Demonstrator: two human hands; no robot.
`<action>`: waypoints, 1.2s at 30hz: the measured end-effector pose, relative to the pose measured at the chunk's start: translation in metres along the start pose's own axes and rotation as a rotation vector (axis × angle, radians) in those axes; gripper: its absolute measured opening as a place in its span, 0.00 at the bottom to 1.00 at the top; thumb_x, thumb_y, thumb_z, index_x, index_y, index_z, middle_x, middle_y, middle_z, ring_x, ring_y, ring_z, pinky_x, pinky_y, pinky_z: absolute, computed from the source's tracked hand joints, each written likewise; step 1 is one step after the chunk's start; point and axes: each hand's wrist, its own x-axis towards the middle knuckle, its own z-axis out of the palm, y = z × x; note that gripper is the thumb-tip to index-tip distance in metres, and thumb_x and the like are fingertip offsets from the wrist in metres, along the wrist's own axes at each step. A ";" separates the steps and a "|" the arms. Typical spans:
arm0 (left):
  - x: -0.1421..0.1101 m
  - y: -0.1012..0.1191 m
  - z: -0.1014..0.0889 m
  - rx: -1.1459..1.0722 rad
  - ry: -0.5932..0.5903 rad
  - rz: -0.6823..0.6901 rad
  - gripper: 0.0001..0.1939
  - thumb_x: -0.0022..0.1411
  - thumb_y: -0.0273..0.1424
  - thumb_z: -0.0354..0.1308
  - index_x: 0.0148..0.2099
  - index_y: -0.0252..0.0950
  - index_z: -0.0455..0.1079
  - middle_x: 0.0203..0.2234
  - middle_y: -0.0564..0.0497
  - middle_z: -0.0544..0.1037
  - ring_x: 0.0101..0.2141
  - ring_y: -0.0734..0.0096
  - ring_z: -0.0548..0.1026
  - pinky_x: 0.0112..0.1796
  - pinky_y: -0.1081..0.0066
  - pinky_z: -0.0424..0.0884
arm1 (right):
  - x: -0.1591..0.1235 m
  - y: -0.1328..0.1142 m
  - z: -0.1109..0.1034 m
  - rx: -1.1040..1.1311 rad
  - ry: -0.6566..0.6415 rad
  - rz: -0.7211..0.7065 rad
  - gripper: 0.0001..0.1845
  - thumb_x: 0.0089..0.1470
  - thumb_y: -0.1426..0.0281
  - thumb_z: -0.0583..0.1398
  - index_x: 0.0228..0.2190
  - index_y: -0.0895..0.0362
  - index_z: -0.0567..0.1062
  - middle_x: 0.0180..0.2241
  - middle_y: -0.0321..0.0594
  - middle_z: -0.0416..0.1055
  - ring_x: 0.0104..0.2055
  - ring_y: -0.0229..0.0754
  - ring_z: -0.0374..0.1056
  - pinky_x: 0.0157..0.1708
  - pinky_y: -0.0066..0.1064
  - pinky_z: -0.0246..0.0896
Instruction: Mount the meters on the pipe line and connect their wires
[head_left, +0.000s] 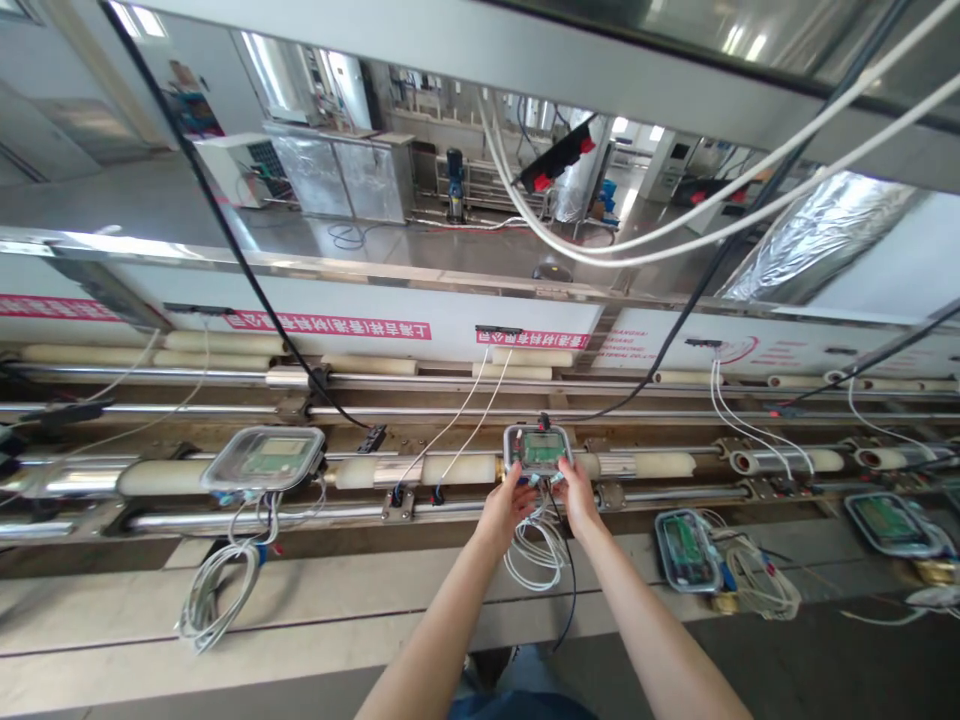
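Both hands are on the meter module (538, 450), which sits on the pipe (450, 470): I have my left hand (507, 505) and right hand (578, 497) gripping its lower corners, fingers closed. Seating step, I judge; next calls for steady pressing, keeping the cable coil (536, 550) below free.

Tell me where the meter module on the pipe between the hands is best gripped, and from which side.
Grip the module by its two short side edges, coming from the near side, low. It sits face-up on the pipe, with the coiled wires hanging below, so its sides look freest. The left hand and right hand already flank it, fingers at its lower corners.
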 end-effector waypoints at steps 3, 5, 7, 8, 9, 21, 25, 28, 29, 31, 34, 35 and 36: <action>0.009 0.000 0.009 -0.133 0.073 -0.044 0.20 0.59 0.40 0.57 0.46 0.29 0.64 0.31 0.42 0.73 0.29 0.71 0.74 0.30 0.75 0.71 | -0.002 -0.003 -0.006 -0.152 -0.115 -0.019 0.30 0.44 0.46 0.56 0.39 0.56 0.66 0.31 0.38 0.72 0.28 0.40 0.68 0.26 0.30 0.63; 0.014 -0.003 0.014 -0.205 0.135 -0.020 0.16 0.60 0.36 0.57 0.46 0.31 0.64 0.32 0.45 0.73 0.29 0.74 0.74 0.32 0.77 0.71 | 0.000 -0.009 -0.018 -0.280 -0.210 -0.031 0.29 0.47 0.46 0.54 0.41 0.56 0.68 0.31 0.39 0.73 0.28 0.42 0.69 0.27 0.33 0.65; 0.016 -0.007 0.019 -0.260 0.186 0.022 0.12 0.61 0.33 0.56 0.45 0.32 0.65 0.31 0.47 0.73 0.27 0.77 0.73 0.33 0.78 0.71 | 0.007 -0.021 -0.042 -0.425 -0.266 -0.069 0.27 0.48 0.49 0.55 0.42 0.56 0.70 0.32 0.40 0.73 0.31 0.44 0.70 0.33 0.36 0.66; 0.016 -0.008 0.021 -0.279 0.208 0.044 0.11 0.61 0.32 0.56 0.44 0.32 0.65 0.30 0.48 0.73 0.26 0.77 0.73 0.32 0.79 0.71 | 0.013 -0.029 -0.060 -0.498 -0.264 -0.101 0.26 0.48 0.52 0.57 0.43 0.56 0.70 0.34 0.42 0.73 0.34 0.46 0.70 0.38 0.38 0.65; 0.016 -0.009 0.023 -0.294 0.228 0.065 0.09 0.61 0.32 0.55 0.43 0.33 0.66 0.29 0.49 0.73 0.25 0.78 0.72 0.31 0.79 0.71 | 0.020 -0.038 -0.082 -0.566 -0.242 -0.138 0.26 0.47 0.54 0.58 0.44 0.57 0.70 0.39 0.45 0.72 0.40 0.48 0.69 0.44 0.40 0.63; 0.017 -0.015 0.034 -0.323 0.358 0.201 0.07 0.57 0.33 0.58 0.34 0.35 0.66 0.26 0.50 0.71 0.24 0.76 0.71 0.27 0.78 0.71 | 0.112 -0.077 -0.282 -1.322 0.092 -0.037 0.26 0.57 0.60 0.46 0.46 0.65 0.70 0.43 0.59 0.70 0.48 0.56 0.66 0.47 0.43 0.58; 0.015 -0.015 0.037 -0.303 0.363 0.213 0.07 0.59 0.34 0.56 0.35 0.35 0.65 0.26 0.50 0.71 0.24 0.77 0.71 0.27 0.78 0.71 | 0.110 -0.069 -0.267 -1.333 0.062 -0.035 0.27 0.58 0.60 0.44 0.48 0.64 0.69 0.44 0.58 0.70 0.48 0.55 0.66 0.46 0.42 0.58; 0.014 -0.012 0.038 -0.276 0.352 0.201 0.07 0.60 0.34 0.54 0.36 0.35 0.65 0.27 0.50 0.72 0.24 0.78 0.71 0.28 0.79 0.71 | 0.106 -0.069 -0.261 -1.320 0.050 -0.040 0.27 0.58 0.60 0.45 0.50 0.63 0.67 0.45 0.55 0.69 0.49 0.53 0.66 0.48 0.40 0.57; 0.013 -0.011 0.038 -0.261 0.343 0.192 0.07 0.61 0.34 0.54 0.36 0.35 0.65 0.27 0.50 0.72 0.24 0.77 0.72 0.28 0.79 0.71 | 0.105 -0.069 -0.261 -1.314 0.046 -0.041 0.27 0.58 0.60 0.45 0.51 0.63 0.66 0.46 0.54 0.69 0.49 0.52 0.65 0.48 0.39 0.57; 0.011 -0.007 0.036 -0.216 0.313 0.164 0.08 0.62 0.34 0.52 0.36 0.35 0.66 0.27 0.49 0.73 0.26 0.75 0.73 0.29 0.78 0.71 | 0.099 -0.071 -0.265 -1.302 0.033 -0.044 0.26 0.58 0.60 0.45 0.52 0.63 0.65 0.48 0.52 0.68 0.50 0.48 0.65 0.49 0.34 0.57; 0.002 -0.005 0.026 -0.109 0.266 0.118 0.09 0.62 0.34 0.52 0.38 0.32 0.67 0.31 0.44 0.75 0.29 0.71 0.74 0.28 0.75 0.72 | 0.084 -0.071 -0.280 -1.316 0.022 -0.021 0.27 0.56 0.57 0.49 0.50 0.64 0.66 0.49 0.54 0.66 0.52 0.48 0.62 0.50 0.33 0.55; -0.002 -0.007 0.021 -0.052 0.273 0.121 0.10 0.61 0.34 0.53 0.40 0.31 0.67 0.33 0.43 0.75 0.29 0.70 0.74 0.26 0.76 0.71 | 0.077 -0.069 -0.285 -1.328 0.015 0.004 0.29 0.54 0.54 0.51 0.46 0.64 0.69 0.47 0.57 0.67 0.52 0.51 0.63 0.50 0.36 0.55; -0.007 -0.010 0.015 0.015 0.295 0.142 0.12 0.59 0.35 0.55 0.41 0.30 0.67 0.34 0.42 0.75 0.27 0.71 0.73 0.23 0.77 0.69 | 0.070 -0.068 -0.289 -1.341 0.006 0.039 0.30 0.52 0.51 0.53 0.42 0.65 0.72 0.44 0.59 0.69 0.50 0.54 0.64 0.49 0.39 0.56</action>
